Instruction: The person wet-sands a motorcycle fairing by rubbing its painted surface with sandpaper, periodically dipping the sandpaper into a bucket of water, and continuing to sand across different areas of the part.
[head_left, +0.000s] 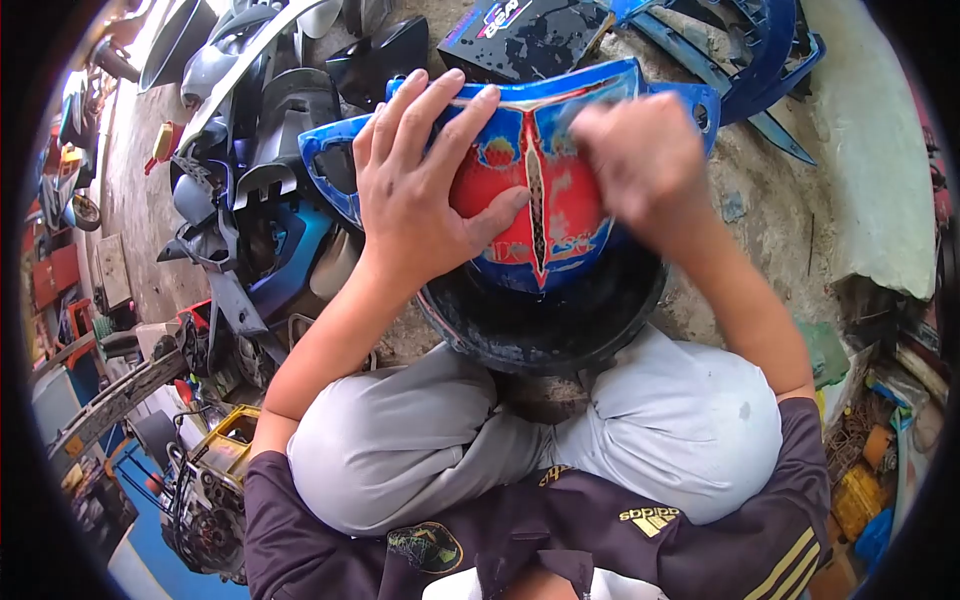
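A blue and red painted panel [500,240] with a long slit down its middle rests over a black round basin [560,345] in front of my crossed legs. My left hand [425,180] lies on the panel's left part, fingers spread over its upper edge and the thumb beside the slit. On the right part of the panel is my right hand [645,165], smeared by motion, with its fingers curled in. Whatever it may hold against the surface is hidden.
Dark and blue plastic panels [290,130] pile up at the left. Beyond the basin sit a black box [525,40] and blue panels [765,60]. An engine part [210,520] is at the lower left, and a pale slab [870,150] runs along the right.
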